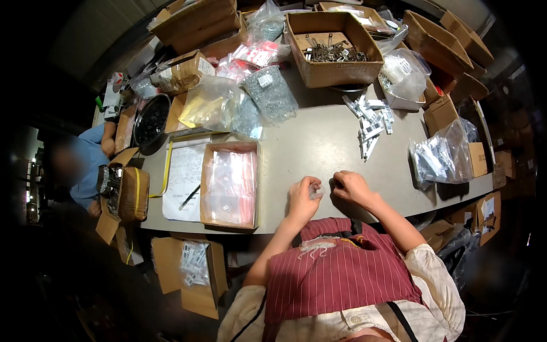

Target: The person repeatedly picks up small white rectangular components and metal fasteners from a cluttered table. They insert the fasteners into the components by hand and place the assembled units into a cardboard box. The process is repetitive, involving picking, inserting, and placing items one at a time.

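My left hand (302,198) is at the table's near edge, fingers closed round a small clear plastic piece (317,192), perhaps a little bag; its exact kind is hard to make out. Just right of it, my right hand (354,188) rests low over the table with curled fingers. Whatever those fingers may hold is hidden. Beyond the right hand lies a loose pile of white-and-grey metal hardware pieces (373,126). To the left of my hands stands a shallow cardboard box (258,188) of flat clear bags (231,182) with pink-red edges.
A cardboard box (342,77) of small metal parts stands at the back. Bags of hardware (270,94) lie left of it. A bag of white parts (439,157) sits at the right edge. Below the table is an open carton (171,268). A person in blue (88,154) is at far left.
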Demonstrator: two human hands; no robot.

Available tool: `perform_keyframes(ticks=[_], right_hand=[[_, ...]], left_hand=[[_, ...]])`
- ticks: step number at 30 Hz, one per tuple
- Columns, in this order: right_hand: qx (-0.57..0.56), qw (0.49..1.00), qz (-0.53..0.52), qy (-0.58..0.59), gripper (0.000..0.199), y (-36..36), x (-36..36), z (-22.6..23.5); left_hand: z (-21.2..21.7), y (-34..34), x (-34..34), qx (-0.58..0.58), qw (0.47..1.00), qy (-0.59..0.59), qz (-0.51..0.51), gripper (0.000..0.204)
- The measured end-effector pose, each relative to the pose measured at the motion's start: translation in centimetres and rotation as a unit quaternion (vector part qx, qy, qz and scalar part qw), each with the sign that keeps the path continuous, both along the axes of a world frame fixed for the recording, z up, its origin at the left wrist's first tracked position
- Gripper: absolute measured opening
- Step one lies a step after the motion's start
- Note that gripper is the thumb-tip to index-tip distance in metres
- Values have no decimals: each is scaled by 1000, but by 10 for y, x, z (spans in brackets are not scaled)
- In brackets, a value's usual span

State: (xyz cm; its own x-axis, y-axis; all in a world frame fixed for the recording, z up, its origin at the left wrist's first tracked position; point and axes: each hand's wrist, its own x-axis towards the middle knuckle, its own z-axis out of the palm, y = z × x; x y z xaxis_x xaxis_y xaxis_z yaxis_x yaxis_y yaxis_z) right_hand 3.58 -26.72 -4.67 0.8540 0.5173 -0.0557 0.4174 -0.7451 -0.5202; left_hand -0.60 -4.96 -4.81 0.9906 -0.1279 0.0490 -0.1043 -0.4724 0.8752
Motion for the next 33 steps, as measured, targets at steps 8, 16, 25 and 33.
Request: perform_keyframes(ticks=[8,16,25,33], right_hand=[[176,978,110,27,31,26,-9,60],[-77,953,-258,-140,29,-45,52,30],[-44,983,-175,-35,23,-41,-4,4],[268,900,-313,145,23,-55,-27,-15]], left_hand=[[0,-6,-3,-107,993,49,-18,31],[13,-8,-7,-102,992,43,53,28],[13,-13,-9,-96,992,78,-2,25],[4,-16,-10,-80,994,70,-7,22]])
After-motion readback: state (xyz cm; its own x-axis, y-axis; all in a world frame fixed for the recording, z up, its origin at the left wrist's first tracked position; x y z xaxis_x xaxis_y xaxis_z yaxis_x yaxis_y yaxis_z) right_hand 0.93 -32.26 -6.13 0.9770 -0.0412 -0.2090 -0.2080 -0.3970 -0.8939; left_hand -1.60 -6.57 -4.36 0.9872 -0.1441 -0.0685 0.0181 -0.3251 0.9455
